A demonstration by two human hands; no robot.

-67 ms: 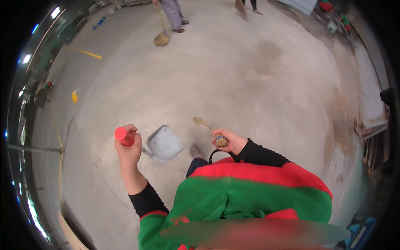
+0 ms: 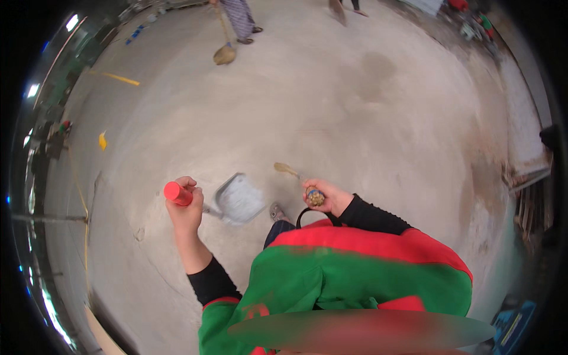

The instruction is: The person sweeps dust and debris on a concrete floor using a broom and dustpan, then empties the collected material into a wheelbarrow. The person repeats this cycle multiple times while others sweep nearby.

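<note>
My left hand [image 2: 188,207] is closed round the red-capped upright handle of a long-handled dustpan [image 2: 239,199]. The grey pan is at floor level, to the right of that hand and left of my shoe [image 2: 277,212]. In my right hand [image 2: 328,196] is a broom [image 2: 286,170], gripped near the top of its bundled-stalk handle. The broom's tan bristle end shows beyond the hand, low over the floor; whether it touches the floor I cannot tell. Most of the broom's shaft is hidden behind the hand.
At the far left a person in patterned trousers [image 2: 239,18] holds another broom [image 2: 225,55]. A second person's legs [image 2: 358,7] show farther right. A yellow scrap [image 2: 103,141] and yellow tape [image 2: 121,78] lie on the left. Stacked material [image 2: 529,219] lines the right edge.
The view has shifted slightly, so the far people and floor marks sit a little farther left. The dustpan's pan has moved slightly right and up in the picture. Both hands keep their grips.
</note>
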